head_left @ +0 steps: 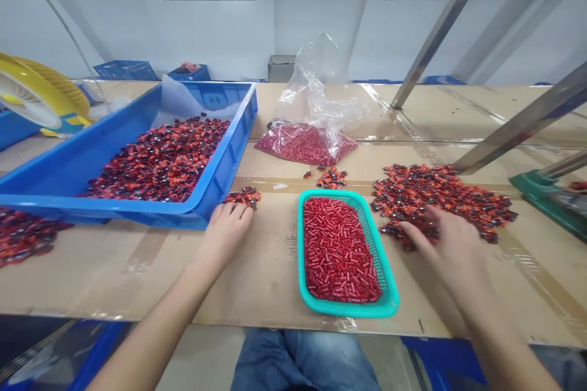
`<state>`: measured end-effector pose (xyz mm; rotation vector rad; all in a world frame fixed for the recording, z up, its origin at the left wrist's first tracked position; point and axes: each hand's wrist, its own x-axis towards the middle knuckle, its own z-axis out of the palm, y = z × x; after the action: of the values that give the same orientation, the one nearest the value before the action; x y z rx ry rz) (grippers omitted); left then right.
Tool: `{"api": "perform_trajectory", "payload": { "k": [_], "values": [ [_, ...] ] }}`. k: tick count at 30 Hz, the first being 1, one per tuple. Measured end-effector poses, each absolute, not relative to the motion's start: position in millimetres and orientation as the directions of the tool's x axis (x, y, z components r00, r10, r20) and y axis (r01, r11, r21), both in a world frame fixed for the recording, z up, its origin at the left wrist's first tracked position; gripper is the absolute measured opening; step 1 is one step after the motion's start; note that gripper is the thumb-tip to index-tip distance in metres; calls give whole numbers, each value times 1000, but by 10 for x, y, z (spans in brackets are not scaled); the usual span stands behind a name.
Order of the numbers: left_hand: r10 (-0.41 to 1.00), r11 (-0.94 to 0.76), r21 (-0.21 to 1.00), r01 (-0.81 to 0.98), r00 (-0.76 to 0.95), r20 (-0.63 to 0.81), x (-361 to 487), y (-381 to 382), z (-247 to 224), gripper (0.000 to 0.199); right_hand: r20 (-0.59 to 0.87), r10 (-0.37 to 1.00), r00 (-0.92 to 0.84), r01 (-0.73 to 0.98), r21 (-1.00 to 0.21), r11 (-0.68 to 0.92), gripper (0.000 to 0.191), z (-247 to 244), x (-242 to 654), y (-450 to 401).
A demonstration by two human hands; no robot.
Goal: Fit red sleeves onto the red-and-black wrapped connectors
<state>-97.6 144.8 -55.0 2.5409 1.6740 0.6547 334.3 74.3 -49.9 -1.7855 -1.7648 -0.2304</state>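
Observation:
My left hand (229, 226) is beside the blue tray's near right corner, its fingers curled over the edge of a small heap of orange-and-black plastic pieces (247, 197). The fingertips are hidden, so what they hold cannot be made out. Over the near side of a larger pile of similar orange, red and black pieces (444, 192) is my right hand (452, 247), slightly blurred, with thumb and fingers apart. Between the hands stands a green plastic basket (301, 256) filled with short red tubes (339, 250).
The big blue tray (247, 116) holds many orange-and-black pieces. A clear bag of red pieces (307, 142) lies behind the basket. More pieces (22, 235) lie at far left. A yellow fan (50, 91), metal posts (440, 30) and a green-based tool (550, 201) flank the cardboard-covered table.

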Motion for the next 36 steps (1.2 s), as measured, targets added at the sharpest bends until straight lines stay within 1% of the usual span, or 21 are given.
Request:
{"api": "perform_trajectory", "payload": {
  "k": [1, 3, 5, 7, 10, 11, 12, 14, 15, 16, 17, 18, 20, 22, 25, 29, 31, 33, 34, 35, 36],
  "values": [
    [880, -430, 275, 860, 331, 340, -968, 1452, -542, 23, 541, 841, 34, 952, -274, 137, 52, -498, 3205, 693],
    [872, -448, 341, 827, 321, 369, -947, 1427, -515, 24, 514, 844, -155, 924, -226, 308, 38, -485, 2910, 599],
    [865, -470, 425, 774, 308, 397, -908, 1340, -479, 17, 462, 828, -318, 876, -191, 443, 28, -468, 2649, 545],
    [861, -487, 524, 699, 285, 421, -843, 1181, -434, 8, 418, 811, -410, 845, -162, 510, 21, -466, 2469, 543],
    [874, -480, 663, 575, 244, 421, -706, 864, -367, 3, 370, 806, -463, 836, -121, 535, 10, -506, 2353, 612],
    [889, -457, 725, 515, 228, 398, -657, 761, -346, 2, 355, 807, -471, 837, -108, 536, 9, -524, 2341, 640],
    [912, -409, 811, 418, 206, 354, -609, 669, -328, 5, 342, 810, -476, 839, -97, 535, 10, -539, 2335, 665],
    [962, -242, 960, 142, 164, 218, -520, 527, -294, 14, 319, 815, -484, 844, -78, 531, 12, -553, 2330, 699],
    [978, -141, 990, -5, 152, 140, -481, 478, -279, 20, 309, 817, -486, 846, -69, 529, 12, -551, 2328, 706],
    [986, -57, 991, -125, 147, 75, -447, 441, -264, 24, 298, 820, -488, 847, -62, 527, 12, -544, 2324, 709],
    [989, -6, 980, -200, 144, 36, -417, 413, -250, 28, 289, 822, -491, 848, -57, 526, 10, -534, 2318, 709],
    [989, 23, 969, -246, 146, 14, -391, 391, -237, 30, 279, 823, -494, 848, -53, 527, 9, -524, 2311, 706],
    [986, 34, 959, -280, 164, 13, -354, 353, -216, 31, 263, 824, -501, 846, -51, 531, 7, -509, 2295, 701],
    [984, 1, 963, -270, 170, 47, -328, 317, -203, 35, 250, 824, -508, 844, -50, 534, 8, -506, 2275, 704],
    [980, -93, 964, -249, 149, 133, -291, 263, -200, 38, 234, 826, -514, 841, -55, 539, 13, -531, 2240, 733],
    [963, -191, 953, -233, 144, 228, -217, 206, -208, 37, 240, 832, -500, 837, -110, 535, 21, -560, 2214, 784],
    [961, -235, 944, -230, 93, 262, -176, 184, -208, 36, 263, 839, -477, 834, -167, 526, 20, -516, 2218, 768],
    [955, -278, 938, -205, 47, 294, -142, 163, -203, 36, 291, 840, -457, 818, -234, 526, 14, -405, 2218, 689],
    [950, -298, 938, -179, 38, 309, -129, 153, -198, 36, 304, 841, -448, 798, -288, 529, 11, -327, 2209, 625],
    [945, -316, 937, -149, 42, 326, -120, 144, -192, 37, 310, 846, -434, 760, -379, 529, 9, -239, 2191, 548],
    [937, -336, 934, -121, 55, 344, -113, 135, -186, 37, 311, 852, -420, 691, -499, 523, 8, -150, 2163, 464]
  ]
}}
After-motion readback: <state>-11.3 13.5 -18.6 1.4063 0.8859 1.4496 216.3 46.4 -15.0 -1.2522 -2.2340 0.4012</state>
